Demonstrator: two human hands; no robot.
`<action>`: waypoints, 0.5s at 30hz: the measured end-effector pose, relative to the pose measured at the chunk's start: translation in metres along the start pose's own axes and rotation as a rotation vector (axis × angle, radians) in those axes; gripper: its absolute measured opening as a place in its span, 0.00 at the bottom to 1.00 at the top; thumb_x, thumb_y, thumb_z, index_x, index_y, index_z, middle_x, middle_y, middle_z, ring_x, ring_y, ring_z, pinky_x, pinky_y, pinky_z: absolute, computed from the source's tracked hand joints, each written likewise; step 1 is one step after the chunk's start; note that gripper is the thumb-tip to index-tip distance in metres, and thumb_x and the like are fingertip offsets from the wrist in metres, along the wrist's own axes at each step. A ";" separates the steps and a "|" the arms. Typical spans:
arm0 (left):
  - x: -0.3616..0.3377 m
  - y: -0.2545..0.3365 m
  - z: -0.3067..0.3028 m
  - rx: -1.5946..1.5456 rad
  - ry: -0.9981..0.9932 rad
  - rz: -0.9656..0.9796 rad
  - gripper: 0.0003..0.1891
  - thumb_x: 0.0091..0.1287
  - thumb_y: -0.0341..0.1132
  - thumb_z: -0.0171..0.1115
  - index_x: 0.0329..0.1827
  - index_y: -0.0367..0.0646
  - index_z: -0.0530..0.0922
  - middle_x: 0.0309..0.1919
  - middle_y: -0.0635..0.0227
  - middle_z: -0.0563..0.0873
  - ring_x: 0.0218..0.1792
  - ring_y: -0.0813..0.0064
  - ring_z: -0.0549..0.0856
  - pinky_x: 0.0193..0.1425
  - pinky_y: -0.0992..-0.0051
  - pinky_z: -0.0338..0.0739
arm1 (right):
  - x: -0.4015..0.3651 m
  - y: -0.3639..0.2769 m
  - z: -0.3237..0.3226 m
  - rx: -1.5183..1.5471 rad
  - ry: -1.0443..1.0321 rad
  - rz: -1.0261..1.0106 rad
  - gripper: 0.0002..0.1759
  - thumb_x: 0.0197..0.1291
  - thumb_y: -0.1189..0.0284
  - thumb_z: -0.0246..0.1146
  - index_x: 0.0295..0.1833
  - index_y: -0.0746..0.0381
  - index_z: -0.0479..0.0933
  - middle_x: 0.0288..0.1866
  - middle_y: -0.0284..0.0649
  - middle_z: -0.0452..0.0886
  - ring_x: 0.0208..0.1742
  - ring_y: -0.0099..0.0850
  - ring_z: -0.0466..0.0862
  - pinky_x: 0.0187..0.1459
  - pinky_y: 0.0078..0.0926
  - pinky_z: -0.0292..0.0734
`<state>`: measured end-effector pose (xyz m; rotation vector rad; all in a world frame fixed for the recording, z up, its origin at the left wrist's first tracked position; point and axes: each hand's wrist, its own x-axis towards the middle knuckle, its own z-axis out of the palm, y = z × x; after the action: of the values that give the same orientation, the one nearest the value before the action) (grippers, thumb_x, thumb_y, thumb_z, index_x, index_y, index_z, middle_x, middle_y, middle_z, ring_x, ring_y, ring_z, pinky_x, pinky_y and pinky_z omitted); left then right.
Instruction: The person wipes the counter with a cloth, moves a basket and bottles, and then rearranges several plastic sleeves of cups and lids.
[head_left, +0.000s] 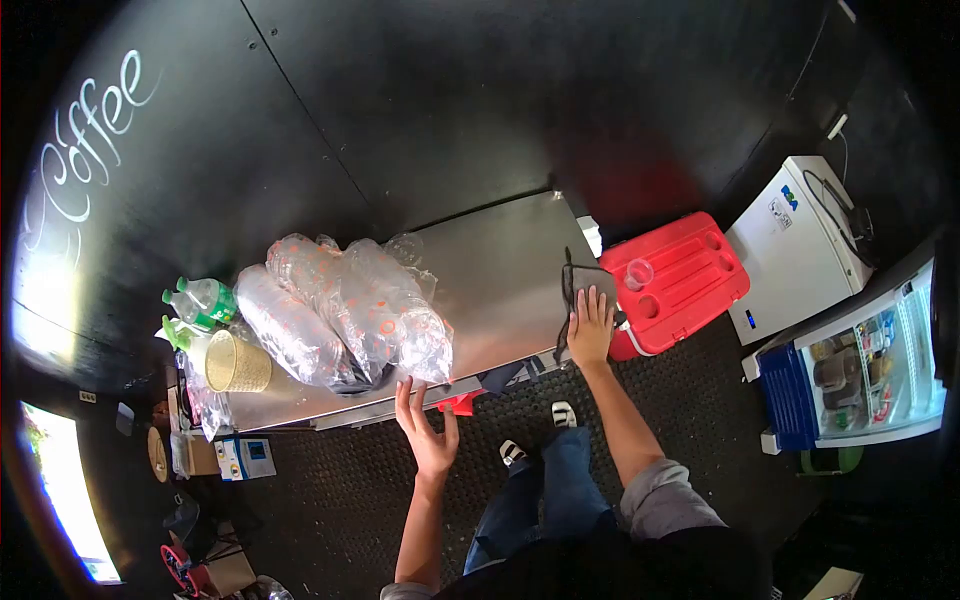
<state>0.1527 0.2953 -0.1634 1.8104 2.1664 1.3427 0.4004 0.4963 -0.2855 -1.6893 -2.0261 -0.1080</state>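
My right hand [592,335] lies flat, fingers stretched out, on a dark item with black straps [592,279] at the right end of the steel counter [490,260]. My left hand [427,436] is open at the counter's front edge, its fingertips right at the near end of a pile of clear plastic-wrapped stacks [345,305]. Orange markings show through the plastic, and the pile covers much of the counter's left half. Beside it stand a woven basket [240,362] and green-labelled plastic bottles [207,303].
A red cooler box [680,275] with a clear plastic cup [638,274] on its lid adjoins the counter's right end. Beyond it are a white chest freezer [795,245] and a glass-door fridge [860,370]. Boxes [245,458] sit below the counter's left end.
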 end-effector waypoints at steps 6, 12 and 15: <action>-0.022 0.016 0.002 -0.117 0.006 -0.047 0.27 0.56 0.24 0.63 0.61 0.36 0.67 0.65 0.49 0.65 0.68 0.47 0.62 0.69 0.55 0.58 | -0.058 -0.021 -0.021 0.360 -0.051 -0.005 0.24 0.68 0.72 0.47 0.68 0.65 0.62 0.73 0.49 0.57 0.74 0.53 0.54 0.71 0.51 0.50; -0.042 0.046 0.010 -0.249 -0.055 -0.035 0.27 0.57 0.25 0.63 0.61 0.34 0.66 0.62 0.46 0.67 0.64 0.48 0.67 0.67 0.58 0.61 | -0.076 -0.025 -0.052 0.765 -0.303 0.152 0.19 0.67 0.72 0.50 0.61 0.67 0.69 0.67 0.50 0.66 0.68 0.51 0.64 0.66 0.40 0.60; -0.053 0.061 0.011 -0.304 -0.156 -0.043 0.25 0.60 0.29 0.64 0.59 0.34 0.67 0.57 0.47 0.70 0.60 0.50 0.71 0.64 0.61 0.64 | -0.088 -0.011 -0.048 1.089 -0.544 0.401 0.19 0.64 0.73 0.53 0.59 0.69 0.69 0.57 0.44 0.77 0.59 0.39 0.75 0.58 0.32 0.68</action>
<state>0.2243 0.2568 -0.1595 1.6816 1.7998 1.3814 0.4149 0.3965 -0.2778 -1.3589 -1.4709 1.4361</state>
